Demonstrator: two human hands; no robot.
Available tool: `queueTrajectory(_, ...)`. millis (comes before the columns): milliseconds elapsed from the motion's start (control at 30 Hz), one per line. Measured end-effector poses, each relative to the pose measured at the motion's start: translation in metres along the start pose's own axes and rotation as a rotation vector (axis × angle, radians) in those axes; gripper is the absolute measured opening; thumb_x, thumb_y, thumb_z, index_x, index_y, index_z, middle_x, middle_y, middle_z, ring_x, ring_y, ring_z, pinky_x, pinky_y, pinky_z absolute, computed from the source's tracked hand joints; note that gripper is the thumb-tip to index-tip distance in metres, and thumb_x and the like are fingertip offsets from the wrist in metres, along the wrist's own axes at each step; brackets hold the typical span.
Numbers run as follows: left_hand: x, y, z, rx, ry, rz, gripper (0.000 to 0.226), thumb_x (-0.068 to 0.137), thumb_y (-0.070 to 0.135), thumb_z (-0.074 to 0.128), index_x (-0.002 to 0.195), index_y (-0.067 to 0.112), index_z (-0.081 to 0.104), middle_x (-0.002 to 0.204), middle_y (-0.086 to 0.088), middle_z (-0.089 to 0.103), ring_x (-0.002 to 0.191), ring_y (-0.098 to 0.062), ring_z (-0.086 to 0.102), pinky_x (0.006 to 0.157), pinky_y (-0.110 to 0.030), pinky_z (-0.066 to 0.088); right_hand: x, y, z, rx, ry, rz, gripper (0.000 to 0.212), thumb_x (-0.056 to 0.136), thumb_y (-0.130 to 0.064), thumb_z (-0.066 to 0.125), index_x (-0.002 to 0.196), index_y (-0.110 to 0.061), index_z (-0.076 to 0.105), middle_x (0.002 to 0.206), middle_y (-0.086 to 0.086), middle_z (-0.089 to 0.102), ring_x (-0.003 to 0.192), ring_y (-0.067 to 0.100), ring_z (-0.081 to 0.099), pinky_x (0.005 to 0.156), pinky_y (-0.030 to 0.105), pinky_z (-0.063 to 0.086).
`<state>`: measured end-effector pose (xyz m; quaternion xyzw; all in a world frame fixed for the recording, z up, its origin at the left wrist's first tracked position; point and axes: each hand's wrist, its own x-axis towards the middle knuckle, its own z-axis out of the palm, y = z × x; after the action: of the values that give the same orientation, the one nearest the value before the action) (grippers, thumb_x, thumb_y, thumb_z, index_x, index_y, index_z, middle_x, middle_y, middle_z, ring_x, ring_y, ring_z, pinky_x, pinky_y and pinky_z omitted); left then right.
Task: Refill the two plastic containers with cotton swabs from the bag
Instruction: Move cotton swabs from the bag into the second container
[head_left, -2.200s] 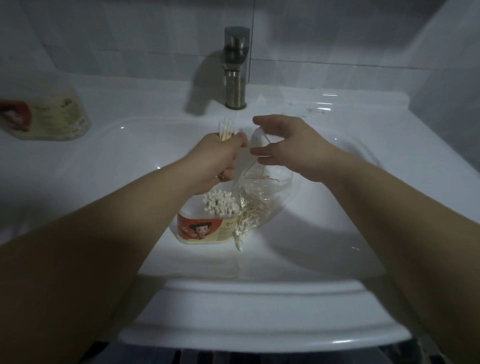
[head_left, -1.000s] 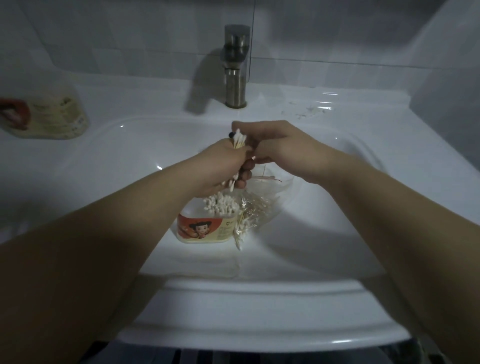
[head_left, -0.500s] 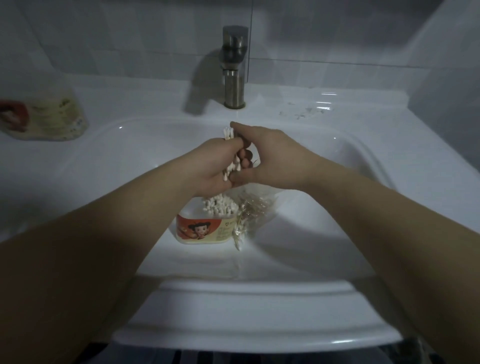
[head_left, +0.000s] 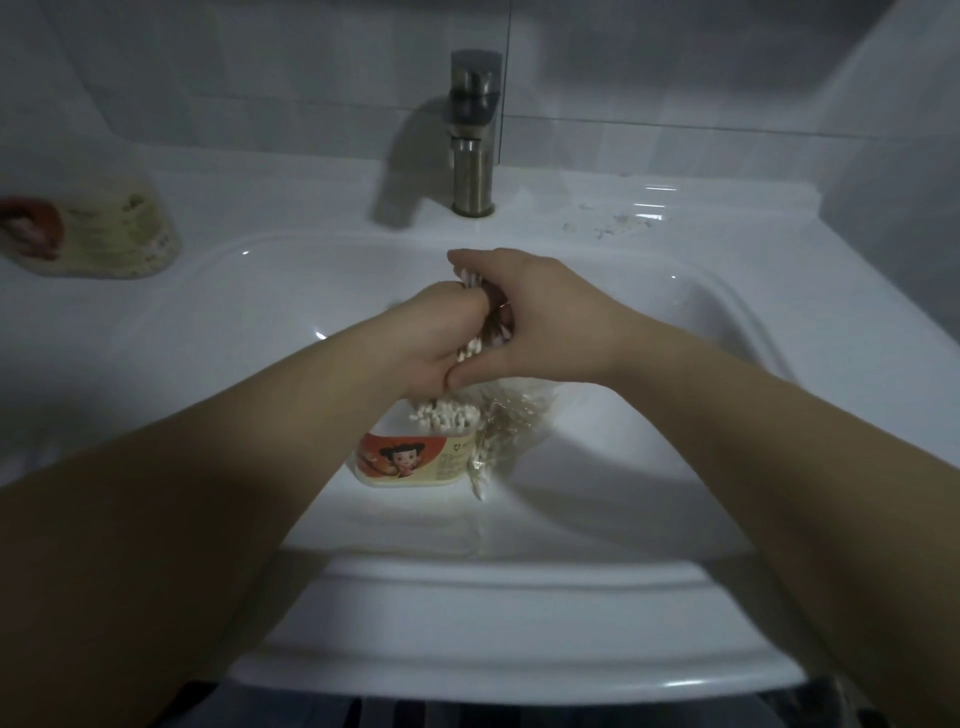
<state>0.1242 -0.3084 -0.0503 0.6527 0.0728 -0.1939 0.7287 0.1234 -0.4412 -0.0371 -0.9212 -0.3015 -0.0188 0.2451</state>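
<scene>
Change: the right hand (head_left: 550, 312), which we see apart from the left and spread above the bag mouth two seconds ago, now lies against the left hand (head_left: 431, 343) at frame centre.
Left grip: clenched around the swab bundle (head_left: 474, 349), which stands upright above the basin.
Right grip: fingers arched over the top of the same bundle, thumb under it; we read it as grasping the bundle too.
Meaning for the task: we judge that both hands are squaring the bundle before it goes down into the near container (head_left: 405, 462), directly below them; that container already holds standing swabs but is not yet full.
Bag: the bag (head_left: 506, 423) lies in the sink (head_left: 519, 592) touching the near container's right side, with swabs left inside.
Far container: the far container (head_left: 104, 234) lies on the surface at upper left, well apart from the hands; its contents are unclear.
Count: two hands, two containers, one bag, one held bundle, one faucet (head_left: 472, 130); we cannot count single swabs.
</scene>
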Motion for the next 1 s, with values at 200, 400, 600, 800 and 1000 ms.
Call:
queueTrajectory(200,-0.001,0.001,-0.001,0.000,-0.012,-0.028,0.022,0.106,0.011,0.040,0.102,0.010,0.062,0.097,-0.012,0.067,0.093,-0.024,0.067,0.080,-0.036,0.055,0.000,0.000,-0.004,-0.042,-0.006,-0.004,0.105,0.067,-0.042,0.092,0.154,-0.017,0.040,0.141,0.000,0.055,0.123,0.013,0.054,0.093,0.014,0.037)
queueTrajectory(400,-0.005,0.005,-0.003,-0.022,-0.031,-0.020,0.020,0.107,0.016,0.044,0.093,0.013,0.058,0.073,-0.003,0.059,0.058,-0.011,0.064,0.049,-0.021,0.047,0.000,0.009,-0.005,-0.073,-0.032,-0.006,0.108,0.069,-0.040,0.092,0.157,-0.019,0.033,0.138,0.000,0.055,0.118,0.014,0.056,0.094,0.017,0.039)
queueTrajectory(600,-0.002,0.005,-0.009,-0.020,0.072,0.012,0.024,0.105,0.020,0.054,0.086,0.008,0.064,0.055,0.001,0.049,0.042,-0.009,0.049,0.042,-0.019,0.043,-0.005,0.013,-0.009,0.077,-0.051,0.131,0.104,0.077,-0.050,0.083,0.160,-0.024,0.025,0.147,-0.004,0.048,0.128,0.008,0.051,0.101,0.019,0.038)
queueTrajectory(800,0.005,0.004,-0.017,0.024,0.141,0.023,0.031,0.102,0.034,0.057,0.074,0.020,0.055,0.055,0.005,0.044,0.046,-0.011,0.040,0.050,-0.023,0.039,-0.002,0.020,-0.016,-0.114,-0.088,0.314,0.025,0.095,-0.020,0.057,0.112,-0.023,0.075,0.099,-0.008,0.073,0.098,0.014,0.066,0.084,0.027,0.050)
queueTrajectory(1000,0.006,0.002,-0.015,0.141,0.103,0.089,0.035,0.103,0.044,0.053,0.076,0.023,0.050,0.059,0.006,0.057,0.054,-0.011,0.059,0.065,-0.028,0.051,-0.004,0.023,0.005,-0.285,-0.407,0.293,0.030,0.085,-0.009,0.056,0.103,-0.021,0.077,0.091,-0.002,0.071,0.083,0.024,0.063,0.071,0.032,0.051)
